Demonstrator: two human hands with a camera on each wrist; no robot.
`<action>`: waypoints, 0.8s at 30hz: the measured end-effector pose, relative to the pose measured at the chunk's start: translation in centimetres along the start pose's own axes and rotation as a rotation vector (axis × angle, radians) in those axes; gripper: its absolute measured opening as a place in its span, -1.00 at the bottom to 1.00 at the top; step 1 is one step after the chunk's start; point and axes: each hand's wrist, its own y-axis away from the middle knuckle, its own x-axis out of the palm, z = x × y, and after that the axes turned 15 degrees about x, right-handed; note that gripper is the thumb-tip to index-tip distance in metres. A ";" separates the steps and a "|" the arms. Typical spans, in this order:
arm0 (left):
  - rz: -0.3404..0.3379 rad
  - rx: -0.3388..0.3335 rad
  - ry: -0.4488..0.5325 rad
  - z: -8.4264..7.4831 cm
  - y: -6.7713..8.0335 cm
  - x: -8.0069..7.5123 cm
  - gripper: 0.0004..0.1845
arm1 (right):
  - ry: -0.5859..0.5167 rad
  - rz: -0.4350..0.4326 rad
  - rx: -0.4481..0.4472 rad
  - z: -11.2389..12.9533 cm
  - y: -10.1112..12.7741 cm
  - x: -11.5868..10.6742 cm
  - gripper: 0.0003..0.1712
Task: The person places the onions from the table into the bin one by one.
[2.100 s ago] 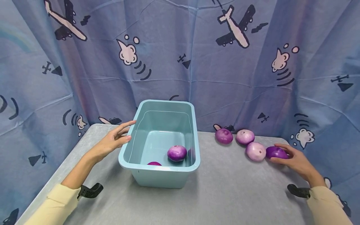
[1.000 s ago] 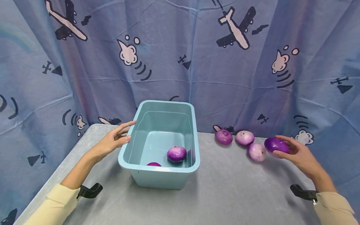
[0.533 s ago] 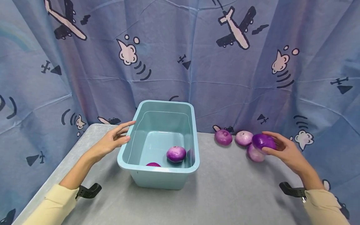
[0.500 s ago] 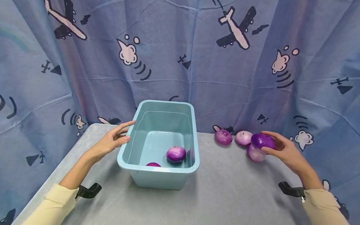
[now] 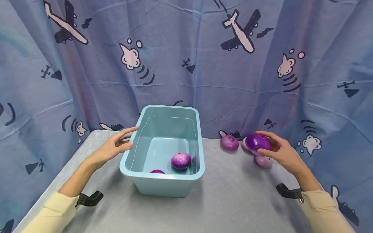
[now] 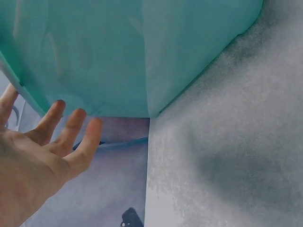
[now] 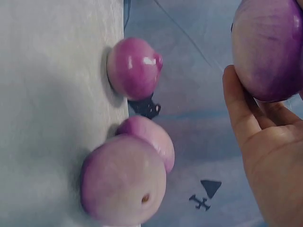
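Right hand (image 5: 279, 151) curled round dark purple onion (image 5: 257, 142), lifted off desk (image 5: 233, 200) above three onions lying there. Likely light, smooth-skinned, round: prone to slip; best cupped round widest part. Left hand (image 5: 115, 147) open, fingers straight, beside bin (image 5: 163, 181) wall. In bin: one onion (image 5: 181, 160), another partly hidden at near wall.

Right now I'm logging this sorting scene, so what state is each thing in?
Bin: upright, open, holds onions.
Dark onion: lifted, gripped by right hand.
Three onions: resting on table.
Left hand: open, beside bin's rim.
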 end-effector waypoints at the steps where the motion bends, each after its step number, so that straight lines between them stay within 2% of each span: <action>1: 0.000 -0.001 0.001 0.0 0.0 0.0 -0.37 | -0.005 0.004 -0.001 0.1 -0.1 0.2 -0.28; 8: -0.005 0.006 0.013 0.0 0.0 0.1 -0.37 | -0.010 0.033 -0.036 1.4 -0.7 1.3 -0.30; 16: -0.008 0.025 0.017 0.4 0.1 0.1 -0.38 | 0.006 0.023 -0.089 2.7 -1.3 2.3 -0.29; 24: -0.001 0.035 0.012 0.4 0.1 0.0 -0.38 | -0.024 0.034 -0.124 4.7 -2.0 3.5 -0.30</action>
